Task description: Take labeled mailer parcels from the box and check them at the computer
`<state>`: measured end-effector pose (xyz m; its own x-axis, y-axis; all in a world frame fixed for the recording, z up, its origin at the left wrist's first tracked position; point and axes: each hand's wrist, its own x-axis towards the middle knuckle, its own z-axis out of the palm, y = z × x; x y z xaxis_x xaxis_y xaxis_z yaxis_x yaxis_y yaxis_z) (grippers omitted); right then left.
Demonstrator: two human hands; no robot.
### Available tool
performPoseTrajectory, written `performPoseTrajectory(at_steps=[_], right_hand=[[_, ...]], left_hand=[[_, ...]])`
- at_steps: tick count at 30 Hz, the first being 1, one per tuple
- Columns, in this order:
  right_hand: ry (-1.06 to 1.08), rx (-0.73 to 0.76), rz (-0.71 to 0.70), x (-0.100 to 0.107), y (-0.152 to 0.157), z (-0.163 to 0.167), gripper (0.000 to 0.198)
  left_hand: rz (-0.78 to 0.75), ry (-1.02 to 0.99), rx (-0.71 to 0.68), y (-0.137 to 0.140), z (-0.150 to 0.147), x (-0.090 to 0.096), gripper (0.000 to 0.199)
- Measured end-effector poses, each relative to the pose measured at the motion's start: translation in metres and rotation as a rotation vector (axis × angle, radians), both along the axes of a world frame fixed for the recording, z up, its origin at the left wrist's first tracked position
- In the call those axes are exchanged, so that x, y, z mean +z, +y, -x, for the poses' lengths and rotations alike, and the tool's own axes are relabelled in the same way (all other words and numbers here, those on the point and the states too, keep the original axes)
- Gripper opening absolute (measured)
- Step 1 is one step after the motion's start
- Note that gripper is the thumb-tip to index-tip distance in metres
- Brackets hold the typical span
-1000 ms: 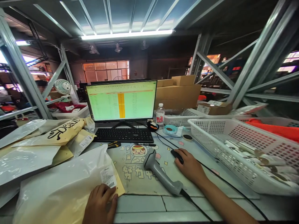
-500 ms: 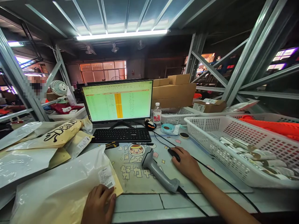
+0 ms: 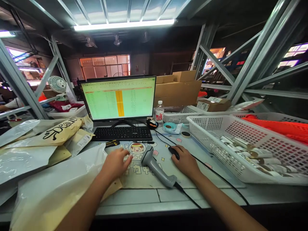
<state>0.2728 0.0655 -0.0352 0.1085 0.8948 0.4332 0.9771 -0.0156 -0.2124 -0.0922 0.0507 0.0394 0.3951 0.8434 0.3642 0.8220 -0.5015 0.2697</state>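
Observation:
My right hand [image 3: 184, 160] rests over a black computer mouse [image 3: 174, 153] on the printed desk mat [image 3: 134, 183]. Fingers apart and nothing held, my left hand [image 3: 117, 163] hovers above the mat's left side, just below the black keyboard [image 3: 122, 133]. Between my hands lies a grey barcode scanner [image 3: 157, 168] with its cable running toward the front edge. A monitor [image 3: 117, 99] behind the keyboard shows a spreadsheet with an orange column. Partly under my left forearm is a large white mailing bag [image 3: 60, 179]; the arm hides its label.
More packed bags [image 3: 29, 160] are piled at the left. A white basket [image 3: 202, 134] of wrapped rolls stands on the right. A water bottle [image 3: 159, 111], blue tape [image 3: 169, 127], a yellow-black cutter [image 3: 112, 143] and a pen [image 3: 143, 142] lie around the keyboard. Cardboard boxes [image 3: 178, 91] stand behind.
My left hand has lifted off the mailing bag's label and moved up and right toward the keyboard. My right hand stays on the mouse. The camera view has shifted slightly.

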Motion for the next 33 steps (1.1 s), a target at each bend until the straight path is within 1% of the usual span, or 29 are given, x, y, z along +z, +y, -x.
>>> performPoseTrajectory(at_steps=[1,3,6,9,12,16,19,22,25,27,29,30,32,33], right_hand=[[-0.002,-0.001,0.004,0.000,0.000,0.000,0.044],[-0.006,0.000,0.006,-0.001,0.000,0.001,0.044],[-0.011,0.005,-0.006,-0.002,0.000,0.002,0.043],[-0.010,0.013,-0.019,-0.003,0.000,0.002,0.042],[-0.008,0.017,-0.033,-0.005,0.001,0.001,0.042],[-0.011,0.017,-0.045,-0.007,0.002,0.000,0.042],[-0.020,0.024,-0.057,-0.009,0.002,-0.002,0.042],[-0.031,0.045,-0.067,-0.010,0.001,-0.002,0.042],[-0.041,0.074,-0.063,-0.008,0.002,-0.001,0.043],[-0.044,0.090,-0.058,-0.006,0.004,0.000,0.044],[-0.044,0.110,-0.052,-0.006,0.006,-0.001,0.045],[-0.043,0.118,-0.051,-0.006,0.006,-0.003,0.046],[-0.037,0.134,-0.055,-0.008,0.005,-0.009,0.049],[-0.034,0.130,-0.073,-0.009,0.004,-0.013,0.050]], left_hand=[[-0.025,0.032,-0.028,0.020,-0.011,0.006,0.025],[-0.047,0.082,-0.055,0.062,-0.031,0.007,0.025],[-0.030,0.113,-0.060,0.112,-0.056,-0.011,0.033],[-0.038,0.121,-0.051,0.140,-0.077,-0.033,0.045],[-0.067,0.119,-0.054,0.152,-0.094,-0.047,0.051],[-0.078,0.129,-0.048,0.158,-0.107,-0.056,0.049],[-0.086,0.146,-0.051,0.160,-0.108,-0.053,0.045],[-0.106,0.166,-0.050,0.155,-0.104,-0.038,0.047],[-0.117,0.191,-0.042,0.135,-0.086,-0.012,0.048],[-0.103,0.216,-0.038,0.112,-0.059,0.009,0.041],[-0.076,0.235,0.012,0.083,-0.014,0.029,0.039],[-0.058,0.241,0.071,0.068,0.014,0.037,0.041],[0.011,0.263,0.242,0.037,0.077,0.048,0.051],[0.070,0.282,0.333,0.022,0.108,0.051,0.059]])
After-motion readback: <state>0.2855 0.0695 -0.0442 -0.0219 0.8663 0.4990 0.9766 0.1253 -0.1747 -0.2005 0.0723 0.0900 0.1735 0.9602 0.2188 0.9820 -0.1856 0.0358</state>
